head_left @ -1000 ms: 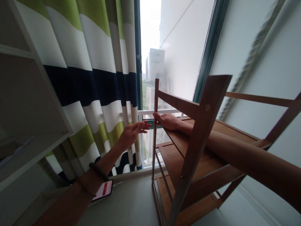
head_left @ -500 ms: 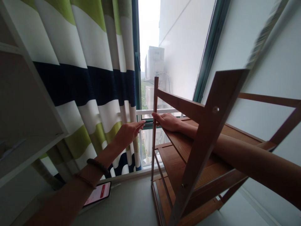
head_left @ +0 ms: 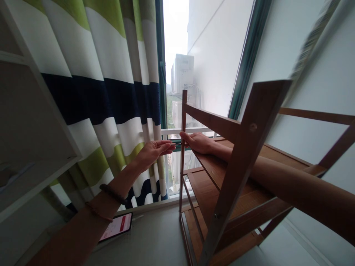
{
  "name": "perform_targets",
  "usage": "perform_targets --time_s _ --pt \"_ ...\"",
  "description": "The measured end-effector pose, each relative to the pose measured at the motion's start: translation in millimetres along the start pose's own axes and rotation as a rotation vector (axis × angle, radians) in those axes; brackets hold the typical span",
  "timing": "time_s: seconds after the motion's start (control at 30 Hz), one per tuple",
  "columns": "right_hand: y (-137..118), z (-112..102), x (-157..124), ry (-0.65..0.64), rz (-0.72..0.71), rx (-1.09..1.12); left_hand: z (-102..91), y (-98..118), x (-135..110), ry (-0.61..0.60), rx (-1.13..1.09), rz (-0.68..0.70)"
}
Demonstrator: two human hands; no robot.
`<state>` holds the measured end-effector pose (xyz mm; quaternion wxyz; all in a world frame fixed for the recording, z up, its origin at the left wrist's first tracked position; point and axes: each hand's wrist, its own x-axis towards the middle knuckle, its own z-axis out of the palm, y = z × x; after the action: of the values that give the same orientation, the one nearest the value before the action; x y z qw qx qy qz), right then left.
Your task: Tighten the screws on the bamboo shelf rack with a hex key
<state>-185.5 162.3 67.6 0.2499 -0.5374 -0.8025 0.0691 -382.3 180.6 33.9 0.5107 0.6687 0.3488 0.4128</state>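
A brown wooden shelf rack (head_left: 210, 177) stands tilted in view at the right. My left hand (head_left: 155, 151) pinches a thin metal tool (head_left: 178, 144), seemingly a hex key, whose far end meets the rack's far upright post. The fingers hide most of the tool. Behind that same post, my right hand (head_left: 198, 142) reaches through the frame and is closed around it, with the thumb on the post and the fingers partly hidden. Its forearm passes over a shelf board and behind the near post, where a round bolt head (head_left: 253, 127) shows.
A phone (head_left: 118, 226) with a lit screen lies on the pale surface at the lower left, partly under my left forearm. Striped curtains (head_left: 119, 99) hang beside the window. A white cabinet (head_left: 41, 111) borders the left, a wall the right.
My left hand has rolled over, so its palm side now shows more and its fingers point toward the post. My right hand keeps its place on the rack.
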Motion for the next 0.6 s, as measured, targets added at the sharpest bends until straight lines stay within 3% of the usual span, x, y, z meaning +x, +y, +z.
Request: perform_targets --time_s 0.2,0.3,0.4,0.6 --pt "-1 0 0 0.001 0.011 -0.045 0.5 -10 -3 0.140 0.417 0.347" --pt "-1 1 0 -0.002 0.002 -0.046 1.6 -16 -7 0.189 0.536 0.406" --pt "-1 1 0 -0.009 -0.007 -0.023 4.8 -14 -13 0.163 0.381 0.302" --pt "0 1 0 -0.005 -0.008 0.001 2.3 -5 -9 -0.064 -0.309 -0.060"
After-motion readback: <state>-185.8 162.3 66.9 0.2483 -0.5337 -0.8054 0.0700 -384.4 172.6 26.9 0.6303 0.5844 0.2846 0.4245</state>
